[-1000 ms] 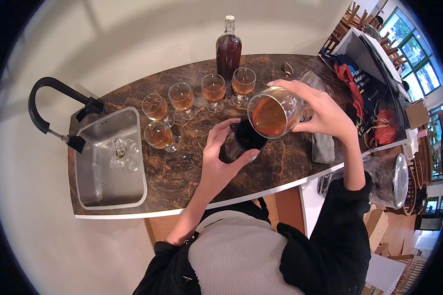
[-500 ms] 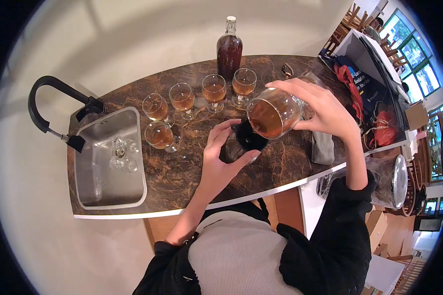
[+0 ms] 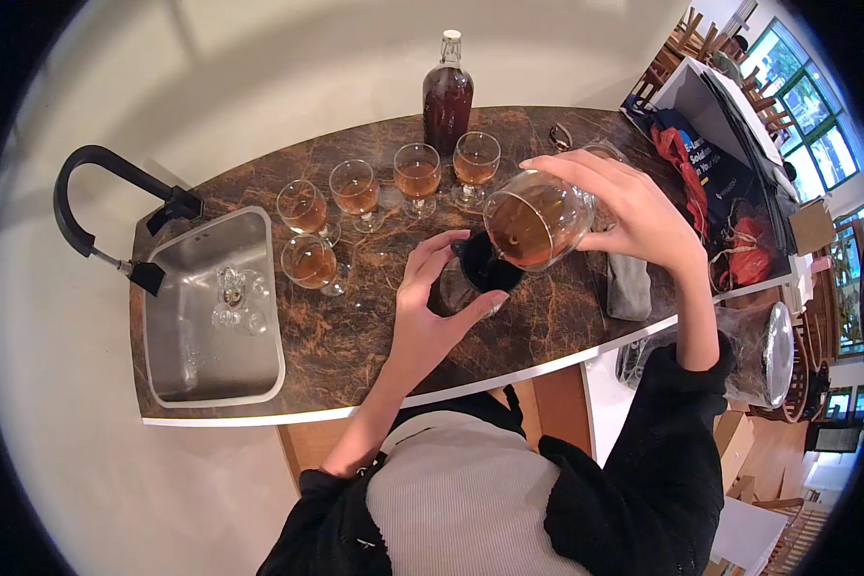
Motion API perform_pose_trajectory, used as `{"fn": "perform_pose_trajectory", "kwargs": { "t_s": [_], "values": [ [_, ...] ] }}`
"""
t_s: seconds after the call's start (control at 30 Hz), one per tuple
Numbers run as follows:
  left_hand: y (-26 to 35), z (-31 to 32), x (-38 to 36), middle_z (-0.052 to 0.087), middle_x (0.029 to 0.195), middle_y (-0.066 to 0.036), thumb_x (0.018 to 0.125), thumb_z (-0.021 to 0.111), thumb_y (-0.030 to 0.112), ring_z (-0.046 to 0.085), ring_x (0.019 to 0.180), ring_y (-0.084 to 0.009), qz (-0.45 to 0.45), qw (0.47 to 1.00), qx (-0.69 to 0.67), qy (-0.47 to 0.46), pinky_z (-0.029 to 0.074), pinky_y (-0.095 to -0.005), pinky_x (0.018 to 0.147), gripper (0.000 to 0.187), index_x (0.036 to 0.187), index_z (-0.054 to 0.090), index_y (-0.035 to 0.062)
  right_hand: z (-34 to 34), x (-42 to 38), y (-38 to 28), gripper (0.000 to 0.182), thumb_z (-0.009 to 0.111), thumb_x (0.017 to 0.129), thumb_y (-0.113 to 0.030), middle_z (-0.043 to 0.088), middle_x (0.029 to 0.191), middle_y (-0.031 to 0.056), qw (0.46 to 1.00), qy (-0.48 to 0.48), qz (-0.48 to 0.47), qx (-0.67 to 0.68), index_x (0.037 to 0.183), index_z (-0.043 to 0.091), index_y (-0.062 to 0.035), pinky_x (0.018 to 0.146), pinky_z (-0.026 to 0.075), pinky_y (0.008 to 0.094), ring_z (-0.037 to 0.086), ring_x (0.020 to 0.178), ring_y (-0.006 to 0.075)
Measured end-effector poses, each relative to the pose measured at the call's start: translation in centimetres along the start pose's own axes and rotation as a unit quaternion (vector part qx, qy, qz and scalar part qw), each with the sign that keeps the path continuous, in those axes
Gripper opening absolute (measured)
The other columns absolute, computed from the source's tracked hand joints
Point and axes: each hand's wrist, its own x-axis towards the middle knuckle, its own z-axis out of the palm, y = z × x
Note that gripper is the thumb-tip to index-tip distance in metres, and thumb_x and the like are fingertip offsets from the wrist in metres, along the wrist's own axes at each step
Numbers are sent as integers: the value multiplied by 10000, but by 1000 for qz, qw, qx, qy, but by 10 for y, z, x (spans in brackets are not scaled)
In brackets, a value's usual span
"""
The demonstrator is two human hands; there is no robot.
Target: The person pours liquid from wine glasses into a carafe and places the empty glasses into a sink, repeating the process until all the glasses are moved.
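My right hand (image 3: pixel 638 211) grips a stemmed glass (image 3: pixel 536 228) of amber drink, tipped to the left. Its rim is right over a black funnel-like piece (image 3: pixel 494 273), which sits on top of a clear glass vessel (image 3: pixel 454 292). Around that vessel and its black top curl the fingers and thumb of my left hand (image 3: pixel 432 312). Most of the vessel is hidden beneath the black piece and my hand. Behind and to the left stand several stemmed glasses (image 3: pixel 418 176) holding the same amber drink.
A swing-top bottle (image 3: pixel 448 106) of dark red liquid stands at the back. On the left are a steel sink (image 3: pixel 178 355) with clear glassware inside and a black tap (image 3: pixel 91 197). A grey cloth (image 3: pixel 629 293) lies to the right, near a white box (image 3: pixel 686 91) of bags.
The drink's surface inside the tilted glass has shifted slightly, with bubbles showing now. Both hands keep almost the same position.
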Motion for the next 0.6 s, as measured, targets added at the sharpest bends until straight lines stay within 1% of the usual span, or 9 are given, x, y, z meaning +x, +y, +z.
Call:
{"fn": "perform_pose_trajectory", "kwargs": {
  "t_s": [0.27,0.37,0.47,0.6],
  "values": [
    [1,0,1,596,1293,-124,713,896,157,569,1185,-259,-9,1000,-7,-3,462,-363,1000,535,1150,641,-19,-1,0,-1,796,810,663,-265,622,1305,107,1000,0,-2,-10,1390,531,-100,984,504,453,604,1154,374],
    [-3,0,0,593,1297,-123,717,894,158,568,1185,-256,8,1000,3,0,466,-361,995,533,1153,641,-18,-2,1,-2,795,808,666,-265,629,1275,116,1000,8,-14,-22,1395,532,-110,959,508,455,610,1130,377],
    [0,0,0,593,1295,-122,718,894,159,571,1181,-255,-7,1000,-14,2,470,-360,992,528,1147,642,-19,-2,2,-3,796,806,665,-262,632,1252,128,1000,2,-5,-12,1400,534,-124,942,511,456,613,1107,383],
    [1,0,1,596,1286,-120,719,893,158,574,1180,-255,0,1000,-4,-1,471,-362,993,517,1137,644,-18,-3,2,-3,817,809,656,-284,633,1240,133,1000,5,-8,-27,1410,532,-135,931,511,460,611,1102,388]
  ]
}}
